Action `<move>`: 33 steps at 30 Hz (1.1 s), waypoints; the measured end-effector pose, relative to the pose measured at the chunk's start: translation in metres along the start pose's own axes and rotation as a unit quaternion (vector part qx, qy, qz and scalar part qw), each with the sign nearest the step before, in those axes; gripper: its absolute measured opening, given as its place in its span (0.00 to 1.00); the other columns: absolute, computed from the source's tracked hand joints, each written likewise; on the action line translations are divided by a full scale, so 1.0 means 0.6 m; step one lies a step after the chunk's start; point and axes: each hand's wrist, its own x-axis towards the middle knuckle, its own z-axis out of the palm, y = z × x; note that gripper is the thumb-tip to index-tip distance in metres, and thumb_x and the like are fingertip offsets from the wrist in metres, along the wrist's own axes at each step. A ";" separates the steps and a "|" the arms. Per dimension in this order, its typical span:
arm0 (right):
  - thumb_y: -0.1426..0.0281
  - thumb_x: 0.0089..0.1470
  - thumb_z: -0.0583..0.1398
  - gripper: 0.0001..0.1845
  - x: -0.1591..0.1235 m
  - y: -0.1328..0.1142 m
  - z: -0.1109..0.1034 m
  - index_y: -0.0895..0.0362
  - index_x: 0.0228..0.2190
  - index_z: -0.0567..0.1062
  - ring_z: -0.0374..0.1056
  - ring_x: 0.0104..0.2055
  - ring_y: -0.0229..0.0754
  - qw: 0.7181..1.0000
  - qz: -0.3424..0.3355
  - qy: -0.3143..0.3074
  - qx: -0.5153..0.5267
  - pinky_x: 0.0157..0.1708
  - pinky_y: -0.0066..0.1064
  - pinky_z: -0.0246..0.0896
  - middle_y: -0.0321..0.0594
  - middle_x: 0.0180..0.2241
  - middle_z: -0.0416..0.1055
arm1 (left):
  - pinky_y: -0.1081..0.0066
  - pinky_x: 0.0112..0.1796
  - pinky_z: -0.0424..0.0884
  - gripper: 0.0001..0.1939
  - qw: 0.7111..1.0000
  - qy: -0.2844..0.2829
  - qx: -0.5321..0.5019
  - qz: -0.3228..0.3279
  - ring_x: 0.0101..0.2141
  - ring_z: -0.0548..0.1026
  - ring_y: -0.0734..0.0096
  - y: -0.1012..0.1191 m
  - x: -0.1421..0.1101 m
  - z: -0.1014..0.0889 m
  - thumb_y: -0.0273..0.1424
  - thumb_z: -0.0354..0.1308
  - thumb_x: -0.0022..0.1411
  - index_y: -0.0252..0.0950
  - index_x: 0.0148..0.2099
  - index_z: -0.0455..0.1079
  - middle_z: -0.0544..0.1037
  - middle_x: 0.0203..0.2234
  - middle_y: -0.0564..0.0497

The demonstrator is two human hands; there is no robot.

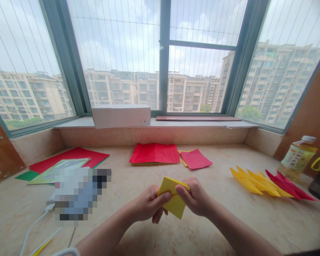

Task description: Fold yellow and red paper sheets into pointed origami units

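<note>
Marble sill [218,217], two hands [148,204] [194,197] on one folded yellow paper [174,206]

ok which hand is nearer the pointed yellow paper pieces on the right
Right. The right hand is closer, left of the pointed yellow paper pieces; the left hand is farther left, beyond the folded yellow paper.

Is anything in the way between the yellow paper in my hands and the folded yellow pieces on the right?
Nothing visible stands between the folded yellow paper, pinched by your left hand and right hand, and the folded yellow pieces. Only the stone counter lies there.
</note>
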 end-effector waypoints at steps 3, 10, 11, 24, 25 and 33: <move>0.52 0.64 0.49 0.27 0.001 -0.008 -0.002 0.57 0.20 0.59 0.49 0.19 0.31 0.997 0.033 -0.008 0.071 0.18 0.24 0.43 0.31 0.18 0.53 | 0.80 0.12 0.52 0.35 1.000 -0.002 0.008 -0.004 0.10 0.63 0.79 0.001 0.001 0.004 0.61 0.47 0.59 0.32 0.24 0.67 0.64 0.09 0.55; 0.56 0.65 0.49 0.27 0.002 -0.005 0.004 0.57 0.18 0.58 0.47 0.18 0.29 0.999 0.013 -0.030 0.012 0.19 0.23 0.42 0.29 0.16 0.50 | 0.79 0.13 0.58 0.33 0.997 -0.021 0.024 -0.069 0.12 0.65 0.79 0.005 -0.006 -0.003 0.63 0.53 0.53 0.33 0.27 0.66 0.68 0.14 0.55; 0.56 0.65 0.49 0.27 0.004 -0.004 0.003 0.57 0.18 0.58 0.47 0.18 0.29 1.000 0.005 -0.024 -0.004 0.20 0.24 0.42 0.29 0.16 0.50 | 0.80 0.13 0.57 0.33 0.997 -0.014 0.031 -0.070 0.12 0.65 0.79 0.005 -0.006 -0.003 0.63 0.53 0.53 0.34 0.26 0.65 0.67 0.14 0.55; 0.52 0.64 0.49 0.28 0.005 0.002 0.006 0.58 0.19 0.62 0.50 0.21 0.31 0.998 0.043 0.022 0.030 0.21 0.24 0.45 0.31 0.18 0.56 | 0.79 0.14 0.51 0.35 0.998 0.024 0.053 -0.030 0.11 0.62 0.79 -0.007 0.002 0.008 0.62 0.47 0.58 0.33 0.25 0.66 0.63 0.09 0.56; 0.51 0.64 0.49 0.28 0.006 0.002 0.006 0.58 0.20 0.63 0.52 0.21 0.31 0.998 0.050 0.022 0.045 0.21 0.24 0.46 0.32 0.19 0.58 | 0.79 0.15 0.51 0.34 0.998 0.028 0.049 -0.020 0.11 0.62 0.79 -0.010 0.004 0.008 0.61 0.46 0.59 0.33 0.25 0.66 0.64 0.09 0.56; 0.50 0.62 0.51 0.25 0.017 0.015 0.020 0.59 0.31 0.70 0.62 0.19 0.34 0.984 0.097 0.001 0.151 0.18 0.25 0.57 0.37 0.24 0.68 | 0.76 0.18 0.59 0.31 0.980 0.176 0.047 0.083 0.17 0.69 0.75 -0.006 0.026 0.009 0.56 0.48 0.63 0.30 0.31 0.71 0.73 0.18 0.49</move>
